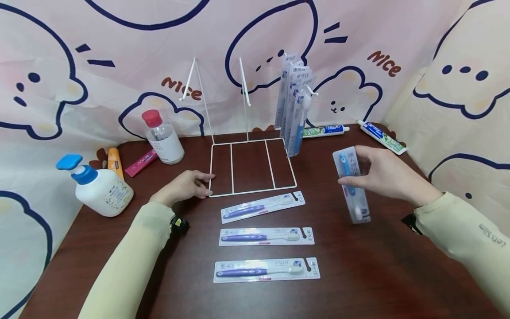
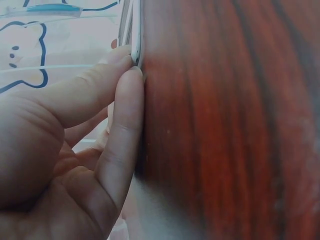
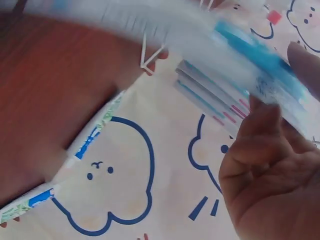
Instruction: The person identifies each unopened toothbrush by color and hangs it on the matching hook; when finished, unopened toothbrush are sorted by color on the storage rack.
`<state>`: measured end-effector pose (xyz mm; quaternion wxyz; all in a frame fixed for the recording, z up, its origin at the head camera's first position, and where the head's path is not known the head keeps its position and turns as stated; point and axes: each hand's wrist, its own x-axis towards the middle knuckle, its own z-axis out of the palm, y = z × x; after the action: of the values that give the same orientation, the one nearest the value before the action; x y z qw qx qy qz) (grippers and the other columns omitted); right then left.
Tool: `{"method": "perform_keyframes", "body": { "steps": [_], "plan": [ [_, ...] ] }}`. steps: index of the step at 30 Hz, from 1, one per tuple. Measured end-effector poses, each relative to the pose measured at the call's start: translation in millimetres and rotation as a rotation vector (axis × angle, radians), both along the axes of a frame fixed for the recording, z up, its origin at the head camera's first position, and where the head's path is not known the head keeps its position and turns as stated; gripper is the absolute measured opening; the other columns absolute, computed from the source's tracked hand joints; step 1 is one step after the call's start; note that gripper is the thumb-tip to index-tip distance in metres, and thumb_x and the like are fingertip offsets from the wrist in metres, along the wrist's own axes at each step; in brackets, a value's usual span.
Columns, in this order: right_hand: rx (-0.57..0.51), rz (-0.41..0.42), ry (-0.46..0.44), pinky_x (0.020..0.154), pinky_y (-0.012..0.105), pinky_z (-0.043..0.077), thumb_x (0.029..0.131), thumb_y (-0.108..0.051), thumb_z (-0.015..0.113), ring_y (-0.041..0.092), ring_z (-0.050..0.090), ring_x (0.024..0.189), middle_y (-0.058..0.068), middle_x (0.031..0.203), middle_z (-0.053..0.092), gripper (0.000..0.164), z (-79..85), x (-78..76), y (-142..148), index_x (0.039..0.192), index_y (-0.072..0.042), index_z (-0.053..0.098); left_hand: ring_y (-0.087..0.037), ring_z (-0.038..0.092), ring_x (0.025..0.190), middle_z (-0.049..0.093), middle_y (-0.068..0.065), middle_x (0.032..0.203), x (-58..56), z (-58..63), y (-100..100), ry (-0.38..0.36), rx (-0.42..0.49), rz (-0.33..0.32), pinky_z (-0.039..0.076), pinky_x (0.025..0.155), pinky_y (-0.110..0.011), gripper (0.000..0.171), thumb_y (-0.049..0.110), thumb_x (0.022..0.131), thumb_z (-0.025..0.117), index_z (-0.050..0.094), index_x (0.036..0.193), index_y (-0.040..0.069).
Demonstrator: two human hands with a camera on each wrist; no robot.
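My left hand (image 1: 192,184) pinches the left front corner of a white wire display rack (image 1: 253,192). In the left wrist view its thumb and a finger (image 2: 127,107) meet at the rack's wire, low over the wood. On the right, my right hand (image 1: 382,170) grips a packaged blue toothbrush (image 1: 350,181) between thumb and fingers, tilted above the table. That package is blurred in the right wrist view. Several packaged toothbrushes (image 1: 295,106) hang from the rack's right hook. Three packaged purple toothbrushes (image 1: 267,236) lie in a column before the rack.
Two toothpaste tubes (image 1: 383,138) lie at the back right. At left stand a white pump bottle (image 1: 105,192) and a clear bottle with a red cap (image 1: 164,141), beside a pink tube (image 1: 140,164) and an orange tube (image 1: 115,161). A patterned cloth (image 1: 159,57) backs the table.
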<state>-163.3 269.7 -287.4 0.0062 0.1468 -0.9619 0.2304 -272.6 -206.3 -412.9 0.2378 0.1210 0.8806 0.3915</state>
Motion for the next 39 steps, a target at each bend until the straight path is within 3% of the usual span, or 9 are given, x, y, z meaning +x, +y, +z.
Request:
{"method": "perform_keyframes", "body": {
  "steps": [7,12,17,22,26,32,36,39],
  "plan": [
    [-0.162,0.026,0.109,0.057,0.030,0.049,0.067,-0.036,0.081,0.017,0.055,0.069,0.000,0.090,0.055,0.066,6.1,0.8,-3.3,0.120,-0.025,0.043,-0.022,0.063,0.072,0.062,-0.010,0.093,2.2,0.4,-0.1,0.002,0.002,-0.001,0.050,0.070,-0.031,0.060,0.020,0.076,0.075,0.053,0.131,0.016],
    [-0.171,0.006,0.162,0.057,0.029,0.049,0.072,-0.038,0.077,0.015,0.059,0.069,-0.003,0.091,0.057,0.047,5.5,7.0,-3.3,0.110,-0.024,0.053,-0.022,0.063,0.072,0.063,-0.010,0.090,2.5,0.6,-0.4,0.005,0.001,0.000,0.050,0.070,-0.031,0.059,0.020,0.076,0.076,0.053,0.130,0.016],
    [-0.075,0.048,0.205,0.055,0.026,0.048,0.071,-0.038,0.077,0.009,0.056,0.063,-0.012,0.074,0.062,0.027,11.6,13.5,3.0,0.089,-0.025,0.063,-0.023,0.063,0.073,0.064,-0.010,0.087,3.0,1.6,0.2,0.002,-0.003,0.012,0.049,0.071,-0.031,0.057,0.020,0.076,0.075,0.054,0.129,0.017],
    [0.067,0.044,0.122,0.046,0.024,0.040,0.067,-0.040,0.080,0.009,0.048,0.053,-0.013,0.059,0.056,0.023,25.8,23.9,14.9,0.076,-0.024,0.065,-0.022,0.063,0.073,0.064,-0.010,0.086,3.0,0.7,0.5,-0.001,-0.006,0.011,0.048,0.073,-0.031,0.057,0.021,0.076,0.075,0.055,0.129,0.018],
    [0.258,0.075,0.076,0.046,0.023,0.040,0.067,-0.032,0.082,0.007,0.047,0.053,-0.010,0.064,0.059,0.024,35.0,31.3,25.1,0.083,-0.019,0.071,-0.022,0.063,0.073,0.064,-0.010,0.086,2.5,0.7,0.6,0.008,0.002,-0.003,0.049,0.072,-0.031,0.057,0.021,0.076,0.075,0.055,0.129,0.016],
    [0.476,0.114,-0.103,0.053,0.029,0.048,0.067,-0.015,0.082,0.011,0.052,0.060,0.000,0.078,0.064,0.028,32.2,34.1,35.6,0.092,-0.009,0.070,-0.021,0.062,0.072,0.064,-0.010,0.085,2.8,0.7,-1.8,0.015,0.000,-0.007,0.049,0.071,-0.031,0.057,0.021,0.077,0.075,0.054,0.129,0.015],
    [0.388,0.084,-0.098,0.053,0.029,0.044,0.075,-0.009,0.076,0.012,0.050,0.061,-0.001,0.078,0.060,0.024,23.0,35.3,46.2,0.094,-0.010,0.063,-0.022,0.062,0.072,0.064,-0.010,0.085,2.9,0.7,-0.9,0.017,0.008,-0.007,0.049,0.070,-0.032,0.057,0.019,0.076,0.075,0.054,0.129,0.014],
    [0.201,0.066,-0.067,0.057,0.030,0.045,0.080,-0.007,0.071,0.016,0.053,0.072,0.002,0.090,0.061,0.032,13.6,36.0,53.4,0.107,-0.014,0.055,-0.022,0.062,0.072,0.064,-0.010,0.085,2.2,0.6,0.3,0.014,-0.004,-0.015,0.049,0.070,-0.032,0.058,0.021,0.076,0.075,0.054,0.129,0.014]
  ]
}}
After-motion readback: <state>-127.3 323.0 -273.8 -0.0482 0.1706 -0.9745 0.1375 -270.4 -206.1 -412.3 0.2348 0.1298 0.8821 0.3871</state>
